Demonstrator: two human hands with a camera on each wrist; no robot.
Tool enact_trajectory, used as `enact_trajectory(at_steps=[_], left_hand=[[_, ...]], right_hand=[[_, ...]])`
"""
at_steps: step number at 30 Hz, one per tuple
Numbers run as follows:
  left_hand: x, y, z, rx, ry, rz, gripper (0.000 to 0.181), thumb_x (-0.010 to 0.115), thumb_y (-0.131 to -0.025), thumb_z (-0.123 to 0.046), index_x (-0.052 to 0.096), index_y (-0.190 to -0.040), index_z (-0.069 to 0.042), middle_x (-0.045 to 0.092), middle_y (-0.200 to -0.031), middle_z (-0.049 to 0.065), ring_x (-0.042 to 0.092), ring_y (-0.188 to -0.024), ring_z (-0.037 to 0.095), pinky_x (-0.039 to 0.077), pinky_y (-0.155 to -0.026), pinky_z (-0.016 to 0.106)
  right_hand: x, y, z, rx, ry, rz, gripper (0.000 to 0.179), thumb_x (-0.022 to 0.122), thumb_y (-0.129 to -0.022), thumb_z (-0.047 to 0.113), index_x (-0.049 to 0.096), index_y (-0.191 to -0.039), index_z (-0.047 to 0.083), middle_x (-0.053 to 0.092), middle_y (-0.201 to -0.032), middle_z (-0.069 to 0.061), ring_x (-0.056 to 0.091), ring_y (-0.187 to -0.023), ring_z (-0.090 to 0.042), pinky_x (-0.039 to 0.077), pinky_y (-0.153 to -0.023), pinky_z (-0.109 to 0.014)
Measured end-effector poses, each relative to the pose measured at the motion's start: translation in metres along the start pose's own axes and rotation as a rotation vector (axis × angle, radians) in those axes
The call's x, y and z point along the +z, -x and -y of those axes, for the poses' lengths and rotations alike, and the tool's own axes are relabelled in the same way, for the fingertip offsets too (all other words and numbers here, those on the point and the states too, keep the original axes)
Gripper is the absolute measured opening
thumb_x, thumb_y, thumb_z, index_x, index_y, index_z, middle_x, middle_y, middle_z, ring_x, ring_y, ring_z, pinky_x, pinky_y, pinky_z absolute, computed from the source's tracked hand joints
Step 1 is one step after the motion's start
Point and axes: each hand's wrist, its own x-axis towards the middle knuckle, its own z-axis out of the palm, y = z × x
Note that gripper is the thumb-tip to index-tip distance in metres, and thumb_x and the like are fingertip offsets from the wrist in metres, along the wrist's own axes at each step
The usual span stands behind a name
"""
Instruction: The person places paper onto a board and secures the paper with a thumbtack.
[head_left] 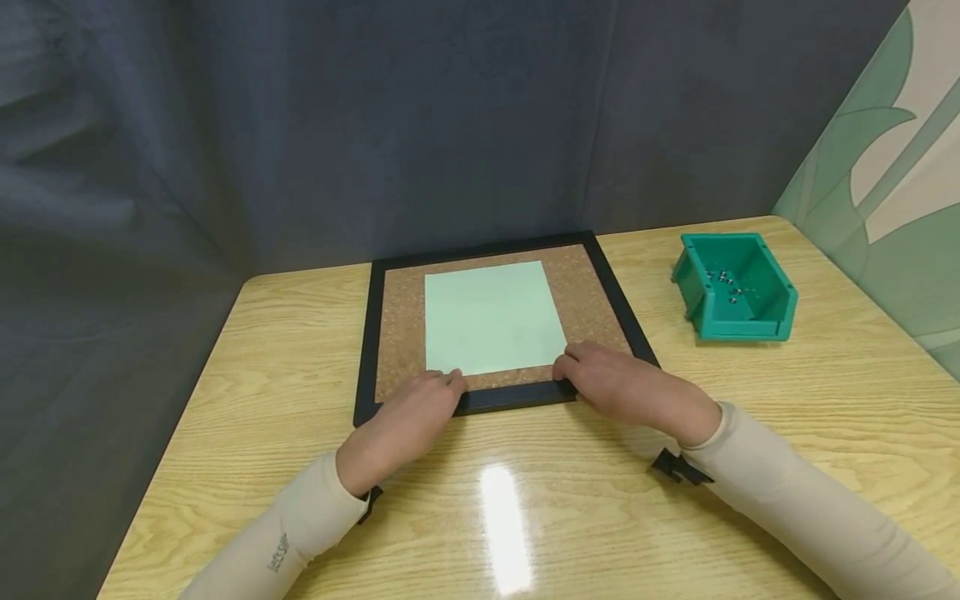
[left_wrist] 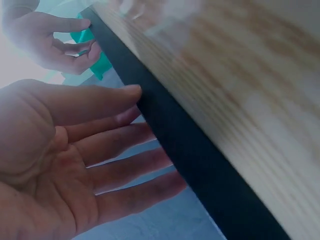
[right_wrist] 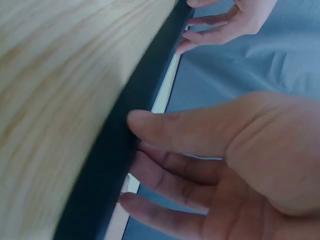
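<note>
A corkboard [head_left: 405, 333] in a black frame [head_left: 525, 393] lies on the wooden table, with a pale green square of paper [head_left: 491, 321] flat on it. My left hand [head_left: 416, 414] rests at the near edge, its fingertips by the paper's lower left corner. In the left wrist view the left fingers [left_wrist: 125, 142] reach straight over the frame, thumb at its edge. At the paper's lower right corner, my right hand [head_left: 611, 379] touches the board. The right thumb [right_wrist: 175, 130] lies against the black frame in the right wrist view, with slightly bent fingers reaching over it.
To the right of the board stands a green open-front bin [head_left: 742, 329] with several small shiny pieces [head_left: 723, 277] inside. A dark cloth [head_left: 420, 117] hangs behind the table and along its left side. A patterned wall [head_left: 900, 192] borders the right edge.
</note>
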Motion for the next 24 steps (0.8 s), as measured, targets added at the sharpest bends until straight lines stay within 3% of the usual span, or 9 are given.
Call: enact_trajectory(at_steps=[6, 11, 16, 24], left_hand=[[-0.001, 0.003, -0.005, 0.022, 0.02, 0.007, 0.035, 0.061, -0.094, 0.006, 0.063, -0.128, 0.0, 0.064, -0.131, 0.018, 0.066, -0.112, 0.031, 0.058, -0.09, 0.038], [-0.001, 0.006, -0.008, 0.047, -0.021, 0.013, 0.028, 0.066, -0.091, 0.005, 0.067, -0.118, -0.004, 0.069, -0.116, 0.01, 0.067, -0.098, 0.025, 0.058, -0.08, 0.033], [-0.001, 0.009, -0.01, 0.102, -0.11, 0.042, 0.034, 0.067, -0.093, -0.001, 0.065, -0.126, -0.007, 0.065, -0.125, 0.009, 0.065, -0.105, 0.025, 0.058, -0.082, 0.032], [-0.004, 0.012, -0.01, 0.135, -0.149, 0.041, 0.036, 0.064, -0.096, -0.004, 0.062, -0.131, -0.011, 0.062, -0.129, 0.007, 0.063, -0.109, 0.026, 0.055, -0.087, 0.043]], right_hand=[[-0.006, 0.004, 0.002, -0.026, 0.019, 0.044, 0.025, 0.068, -0.091, -0.002, 0.062, -0.113, 0.008, 0.06, -0.103, -0.005, 0.06, -0.101, -0.023, 0.053, -0.086, -0.038], [-0.009, 0.005, 0.005, -0.044, 0.021, 0.082, 0.026, 0.069, -0.089, -0.002, 0.063, -0.113, 0.007, 0.061, -0.105, -0.006, 0.061, -0.101, -0.022, 0.054, -0.088, -0.038], [-0.012, 0.008, 0.009, -0.049, 0.003, 0.133, 0.027, 0.072, -0.088, 0.0, 0.063, -0.112, 0.009, 0.061, -0.103, -0.003, 0.06, -0.098, -0.019, 0.054, -0.085, -0.036], [-0.012, 0.012, 0.011, -0.056, 0.016, 0.14, 0.026, 0.073, -0.087, 0.001, 0.063, -0.109, 0.01, 0.059, -0.097, 0.001, 0.058, -0.091, -0.014, 0.053, -0.08, -0.033]])
